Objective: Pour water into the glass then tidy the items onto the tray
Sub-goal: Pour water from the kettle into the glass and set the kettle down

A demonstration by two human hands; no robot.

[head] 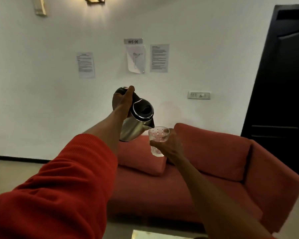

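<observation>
Above the red sofa, the left hand wraps the handle of the kettle, which tilts with its long axis running from 10 down to 4 o'clock. The spout meets the rim of the glass at 4 o'clock from that grip. The right hand clasps the glass from 5 o'clock, upright, held in mid-air. No tray is in view; whether water flows is unclear.

Both arms reach forward and up, well out from the body. The left hand is wrapped round a handle, thumb on top, wrist bent down to the right, red sleeve pushed to mid-forearm. The right hand is curled in a grip, forearm bare.
</observation>
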